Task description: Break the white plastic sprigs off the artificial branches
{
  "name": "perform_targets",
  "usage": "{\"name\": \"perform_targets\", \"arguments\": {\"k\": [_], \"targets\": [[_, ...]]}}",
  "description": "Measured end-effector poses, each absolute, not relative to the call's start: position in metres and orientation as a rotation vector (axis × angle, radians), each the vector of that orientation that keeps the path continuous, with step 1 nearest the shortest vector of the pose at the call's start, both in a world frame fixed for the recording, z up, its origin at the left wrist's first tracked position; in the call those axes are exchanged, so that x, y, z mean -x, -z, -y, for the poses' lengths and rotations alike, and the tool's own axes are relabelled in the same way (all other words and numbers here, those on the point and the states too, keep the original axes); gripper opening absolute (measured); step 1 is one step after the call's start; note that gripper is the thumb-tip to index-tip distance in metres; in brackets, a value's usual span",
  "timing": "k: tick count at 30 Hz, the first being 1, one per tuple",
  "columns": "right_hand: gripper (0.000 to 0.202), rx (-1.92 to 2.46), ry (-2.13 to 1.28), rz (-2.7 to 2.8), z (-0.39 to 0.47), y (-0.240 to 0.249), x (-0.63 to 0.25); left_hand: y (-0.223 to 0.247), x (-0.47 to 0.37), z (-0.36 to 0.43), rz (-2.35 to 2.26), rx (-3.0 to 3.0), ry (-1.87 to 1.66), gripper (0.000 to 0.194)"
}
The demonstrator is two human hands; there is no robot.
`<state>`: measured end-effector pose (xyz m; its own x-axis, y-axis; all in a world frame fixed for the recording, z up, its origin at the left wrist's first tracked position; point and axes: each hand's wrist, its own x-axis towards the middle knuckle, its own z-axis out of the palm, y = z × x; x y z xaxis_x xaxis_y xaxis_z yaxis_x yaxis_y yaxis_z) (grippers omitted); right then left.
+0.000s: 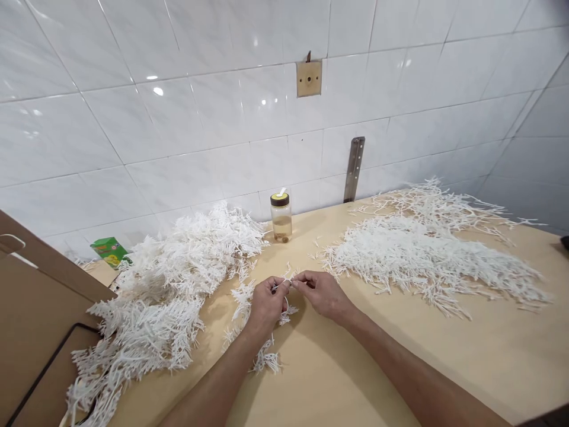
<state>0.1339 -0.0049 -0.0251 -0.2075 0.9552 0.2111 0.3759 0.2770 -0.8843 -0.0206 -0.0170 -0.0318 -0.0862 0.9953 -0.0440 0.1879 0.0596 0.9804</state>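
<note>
Near the middle of the table, my left hand and my right hand meet fingertip to fingertip. Both pinch a thin white branching strand, which looks like plastic; the exact joint between the fingertips is too small to make out. Beneath and beside my left hand lies a short string of white branched pieces, partly hidden by the hand and forearm. To the left rises a big heap of white branched strands. A flatter pile of loose white sprigs spreads out on the right.
A clear jar with yellowish liquid and a dark-rimmed lid stands near the tiled wall. A green carton sits behind the left heap, and a cardboard box at far left. A metal strip leans against the wall.
</note>
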Motion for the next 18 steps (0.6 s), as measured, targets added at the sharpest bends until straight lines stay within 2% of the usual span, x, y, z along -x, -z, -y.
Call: {"name": "perform_targets", "arguments": {"k": [8,18], "targets": [[0.023,1.392,-0.778,1.738,0.0077,0.0283,-0.1332,0.0331,0.0203,0.0153,-1.56,-1.444,-1.078,0.025],[0.019,1.429,-0.83,1.746,0.0058,0.0295,-0.1336,0.035,0.0209,0.0181,-1.594,-1.64,-1.145,0.021]]}}
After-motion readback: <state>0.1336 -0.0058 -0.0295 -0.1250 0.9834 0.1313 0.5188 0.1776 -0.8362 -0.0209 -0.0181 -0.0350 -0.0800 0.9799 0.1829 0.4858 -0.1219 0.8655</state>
